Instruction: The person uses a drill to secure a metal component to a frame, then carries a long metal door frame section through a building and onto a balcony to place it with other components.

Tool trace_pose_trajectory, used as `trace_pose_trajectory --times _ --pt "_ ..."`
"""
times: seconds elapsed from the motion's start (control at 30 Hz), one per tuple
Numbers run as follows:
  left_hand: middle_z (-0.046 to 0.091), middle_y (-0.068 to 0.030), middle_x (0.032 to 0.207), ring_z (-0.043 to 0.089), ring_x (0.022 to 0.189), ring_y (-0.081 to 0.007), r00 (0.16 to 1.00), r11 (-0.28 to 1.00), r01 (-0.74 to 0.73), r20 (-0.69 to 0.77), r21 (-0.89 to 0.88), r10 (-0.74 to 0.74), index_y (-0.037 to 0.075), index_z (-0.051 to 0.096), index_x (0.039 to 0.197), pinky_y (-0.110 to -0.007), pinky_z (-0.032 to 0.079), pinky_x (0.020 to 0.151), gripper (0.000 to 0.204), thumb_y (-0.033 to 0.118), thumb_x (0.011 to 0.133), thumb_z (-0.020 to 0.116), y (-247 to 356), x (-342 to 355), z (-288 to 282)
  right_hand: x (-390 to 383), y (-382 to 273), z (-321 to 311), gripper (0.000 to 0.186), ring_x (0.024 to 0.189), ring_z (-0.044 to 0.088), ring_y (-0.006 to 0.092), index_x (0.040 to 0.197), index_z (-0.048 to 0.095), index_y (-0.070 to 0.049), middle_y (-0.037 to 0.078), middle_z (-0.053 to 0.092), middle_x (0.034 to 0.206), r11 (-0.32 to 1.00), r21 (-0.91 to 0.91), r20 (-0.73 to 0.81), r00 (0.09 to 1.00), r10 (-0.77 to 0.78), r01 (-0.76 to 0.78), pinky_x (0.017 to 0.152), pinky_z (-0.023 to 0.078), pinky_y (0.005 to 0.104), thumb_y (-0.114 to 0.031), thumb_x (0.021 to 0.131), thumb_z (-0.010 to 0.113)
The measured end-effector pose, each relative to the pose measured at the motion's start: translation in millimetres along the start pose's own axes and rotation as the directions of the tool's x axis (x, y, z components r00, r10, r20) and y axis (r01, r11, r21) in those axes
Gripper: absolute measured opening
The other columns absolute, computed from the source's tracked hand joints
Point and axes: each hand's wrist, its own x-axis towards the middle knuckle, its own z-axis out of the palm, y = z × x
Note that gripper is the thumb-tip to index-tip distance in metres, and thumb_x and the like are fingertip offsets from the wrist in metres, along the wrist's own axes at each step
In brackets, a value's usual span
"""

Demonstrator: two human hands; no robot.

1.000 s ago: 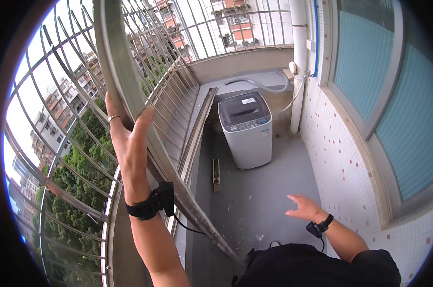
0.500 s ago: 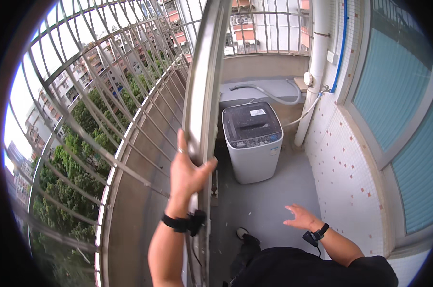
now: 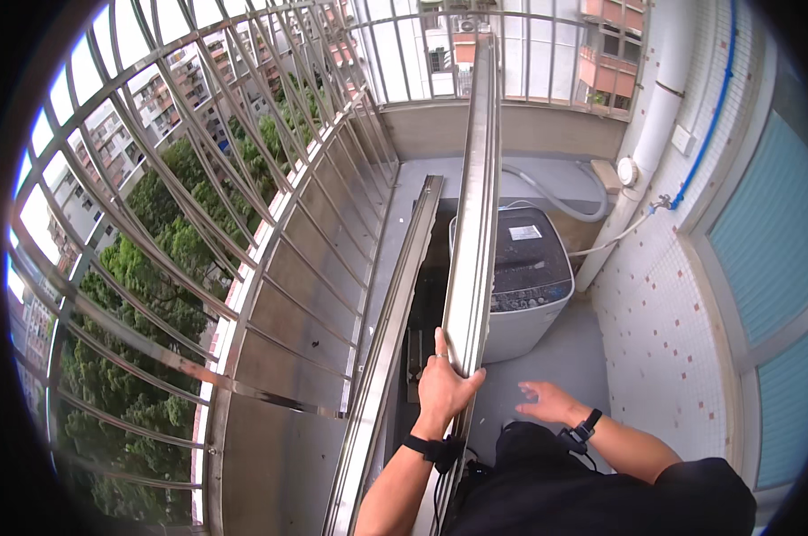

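Observation:
My left hand (image 3: 446, 393) is wrapped over a long silvery metal rail (image 3: 472, 214), its index finger pointing up along one side and its thumb lying across the other. The rail is grooved and runs from beside my body toward the far wall. Below my right hand (image 3: 548, 404) is the grey floor; that hand is empty, with its fingers loosely apart. A second grooved rail (image 3: 390, 339) lies lower, to the left of the held one, with a dark gap between them. Past my hands stands a top-loading washing machine (image 3: 531, 259), its left side partly hidden by the held rail.
Curved metal window bars (image 3: 234, 214) line the left, above a ledge (image 3: 283, 447). On the right are a tiled wall (image 3: 663, 357) and a blue-shaded window (image 3: 770, 205). A white drainpipe (image 3: 645, 134), a blue pipe (image 3: 712, 116) and a grey hose (image 3: 565, 207) are at the back right.
My view has shifted, so the washing machine and wall sit further right. The rail under my left hand now shows its grooved face, and the lower rail has come into view.

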Motion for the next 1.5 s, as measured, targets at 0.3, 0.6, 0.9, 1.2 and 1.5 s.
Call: trace_pose_trajectory --times 0.3,0.6,0.9,1.2,1.5 --pt "0.061 -0.0249 0.094 0.062 0.086 -0.0401 0.987 0.991 0.072 -0.134 -0.114 -0.087 0.001 0.027 0.138 -0.046 0.052 0.074 0.093 0.027 0.062 0.074 -48 20 7 206 -55 -62 0.045 0.101 0.059 0.0261 0.122 0.049 -0.007 0.01 0.057 0.118 0.645 0.764 -0.078 0.993 0.094 -0.001 0.082 0.051 0.0415 -0.043 0.098 0.04" --pt "0.057 -0.0188 0.102 0.056 0.091 -0.034 0.951 0.965 0.262 -0.171 0.014 -0.256 0.013 0.027 0.147 -0.041 0.049 0.074 0.113 0.029 0.05 0.081 -60 16 36 384 22 -112 0.039 0.106 0.055 0.0175 0.119 0.059 -0.006 0.006 0.059 0.118 0.704 0.708 0.064 0.998 0.013 -0.055 0.084 0.045 0.0327 -0.034 0.091 0.058" --pt "0.054 -0.0127 0.096 0.054 0.091 -0.0283 0.947 0.951 0.287 -0.18 0.118 -0.264 0.016 0.023 0.149 -0.035 0.047 0.072 0.115 0.033 0.052 0.081 -35 -11 28 346 12 -120 0.035 0.098 0.061 0.0175 0.115 0.059 -0.001 0.007 0.064 0.109 0.668 0.734 0.203 0.979 -0.037 -0.126 0.082 0.049 0.0293 -0.028 0.093 0.057" --pt "0.055 -0.0125 0.099 0.054 0.093 -0.0286 0.934 0.928 0.341 -0.168 0.15 -0.316 0.022 0.028 0.148 -0.037 0.047 0.074 0.108 0.038 0.055 0.08 -84 -41 48 329 30 -57 0.031 0.101 0.06 0.0169 0.114 0.06 -0.005 0.005 0.063 0.111 0.628 0.682 0.429 0.901 0.072 -0.375 0.085 0.048 0.0307 -0.027 0.092 0.059" --pt "0.056 -0.0199 0.106 0.055 0.097 -0.0368 0.949 0.966 0.23 -0.245 0.119 -0.196 0.018 0.032 0.144 -0.046 0.047 0.084 0.099 0.027 0.059 0.081 -168 -62 66 286 -11 22 0.028 0.087 0.063 0.0234 0.105 0.059 0.006 0.015 0.063 0.096 0.621 0.572 0.526 0.821 0.223 -0.535 0.075 0.051 0.0329 -0.018 0.091 0.057"
